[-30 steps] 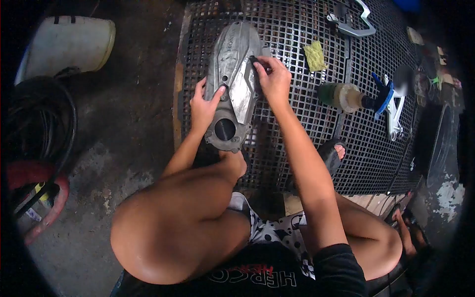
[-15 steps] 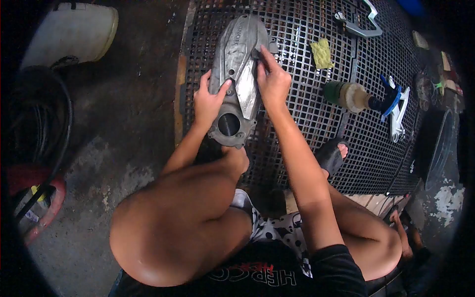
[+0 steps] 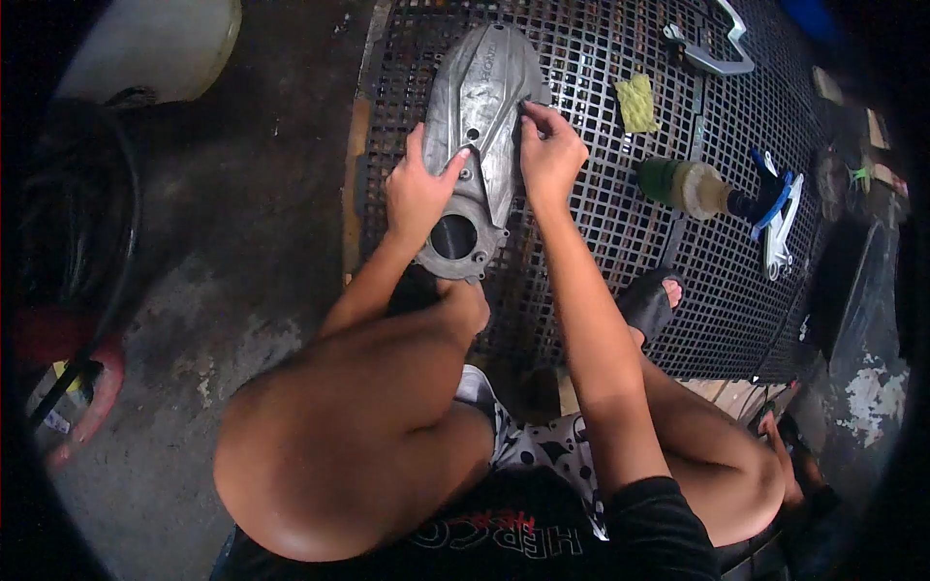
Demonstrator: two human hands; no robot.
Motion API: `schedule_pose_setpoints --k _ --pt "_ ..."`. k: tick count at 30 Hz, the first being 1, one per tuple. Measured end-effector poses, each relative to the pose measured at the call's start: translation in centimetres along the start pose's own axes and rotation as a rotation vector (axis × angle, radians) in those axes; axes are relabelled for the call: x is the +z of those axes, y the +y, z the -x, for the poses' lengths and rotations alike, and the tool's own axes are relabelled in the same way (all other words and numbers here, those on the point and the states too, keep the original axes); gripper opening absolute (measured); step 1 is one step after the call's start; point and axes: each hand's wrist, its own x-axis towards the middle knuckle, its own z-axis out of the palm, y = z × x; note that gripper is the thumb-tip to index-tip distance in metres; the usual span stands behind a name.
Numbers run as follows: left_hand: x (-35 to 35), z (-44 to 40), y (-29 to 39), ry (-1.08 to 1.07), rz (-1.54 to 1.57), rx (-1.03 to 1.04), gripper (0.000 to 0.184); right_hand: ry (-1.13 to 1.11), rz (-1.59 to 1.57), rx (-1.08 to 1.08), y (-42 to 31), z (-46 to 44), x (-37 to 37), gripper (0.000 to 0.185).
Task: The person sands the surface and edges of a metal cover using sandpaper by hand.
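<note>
A long grey metal engine cover (image 3: 481, 82), with raised lettering near its far end and a round opening at its near end, is held over the grating in front of me. My left hand (image 3: 417, 194) grips its left edge, the thumb lying across the top face near a small hole. At the cover's right edge, my right hand (image 3: 554, 160) is closed in a pinch, fingertips against the side. A small dark piece shows at those fingertips; its kind is too small to make out.
Black plastic grating (image 3: 591, 242) lies under the work. To the right are a yellow cloth (image 3: 635, 104), a bottle with green liquid (image 3: 683, 187), a silver bracket (image 3: 712, 58) and a blue-and-silver part (image 3: 775, 218). A white container (image 3: 150, 48) and black hose (image 3: 131, 203) stand left.
The cover has turned slightly, its far end shifting right. My right hand has moved a little right and toward me along the edge. The left hand keeps its grip.
</note>
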Motion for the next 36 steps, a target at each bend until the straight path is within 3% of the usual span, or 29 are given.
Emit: schedule_pose_setpoints --k 4,8,12,14,17,20,26,29,32,33,36 --pt "-0.1 -0.1 -0.1 -0.023 0.032 0.017 0.078 -0.127 -0.034 0.108 0.0 -0.6 -0.6 0.020" --pt "-0.1 0.0 0.1 -0.065 0.019 -0.013 0.077 -0.226 0.038 0.025 -0.3 0.8 -2.2 0.018" --pt "-0.1 -0.1 0.0 -0.094 0.084 -0.028 0.078 -0.368 -0.099 0.073 0.4 2.0 -4.3 0.017" --pt "-0.1 -0.1 0.1 -0.104 0.066 -0.032 0.078 -0.352 -0.078 0.054 0.0 1.5 -4.8 0.018" --pt "-0.3 -0.2 0.2 -0.134 0.049 -0.036 0.076 -0.106 -0.058 -0.076 0.8 0.6 -4.0 0.019" --pt "-0.4 -0.1 0.3 -0.133 0.069 -0.011 0.074 0.009 -0.019 -0.026 1.6 -1.3 -2.7 0.018" --pt "-0.7 -0.3 0.4 -0.165 0.084 -0.036 0.073 -0.082 -0.017 -0.066 1.3 0.0 -0.9 0.015" --pt "-0.6 -0.7 0.7 -0.197 0.167 -0.044 0.073 -0.374 -0.076 0.047 0.5 0.4 -3.4 0.015" --pt "-0.6 -0.8 0.9 -0.174 0.139 -0.024 0.072 -0.398 -0.059 0.023 0.9 0.1 -3.8 0.015" --pt "-0.7 -0.7 0.9 -0.179 0.135 -0.029 0.072 -0.293 -0.042 -0.090 1.0 0.1 -3.2 0.014" --pt "-0.5 -1.0 0.7 -0.196 0.134 -0.038 0.073 -0.116 -0.045 -0.002 1.0 -0.3 -1.3 0.014"
